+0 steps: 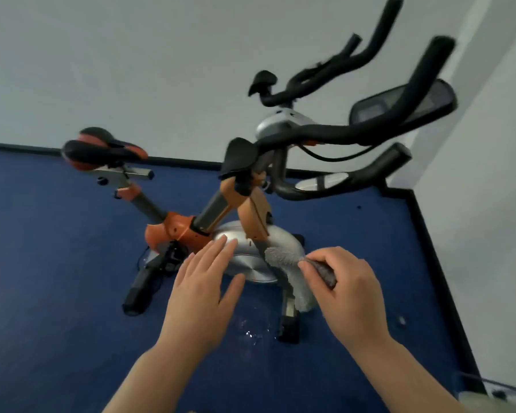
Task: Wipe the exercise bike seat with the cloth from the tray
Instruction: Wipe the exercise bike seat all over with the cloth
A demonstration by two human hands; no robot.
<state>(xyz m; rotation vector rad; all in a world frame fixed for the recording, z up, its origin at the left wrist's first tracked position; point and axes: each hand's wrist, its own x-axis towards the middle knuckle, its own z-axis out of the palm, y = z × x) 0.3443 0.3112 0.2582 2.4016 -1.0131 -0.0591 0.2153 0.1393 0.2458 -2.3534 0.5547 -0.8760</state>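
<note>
So the right hand (352, 290) is pinched shut on a fluffy grey microfibre cloth (292, 263), soft, light and floppy, so bunching it into the palm probably beats dangling a corner. The left hand (203, 290) is spread flat, holding nothing. The black-and-orange padded bike seat (102, 150) sits off at 10 o'clock, well apart, with the black handlebars (355, 135) crowding 1 o'clock

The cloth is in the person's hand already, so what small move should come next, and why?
Probably carry the right hand with the grey cloth up and leftward to the seat. The cloth hangs low by the flywheel, apart from the seat, which looks untouched; the left hand is open and empty.
</note>
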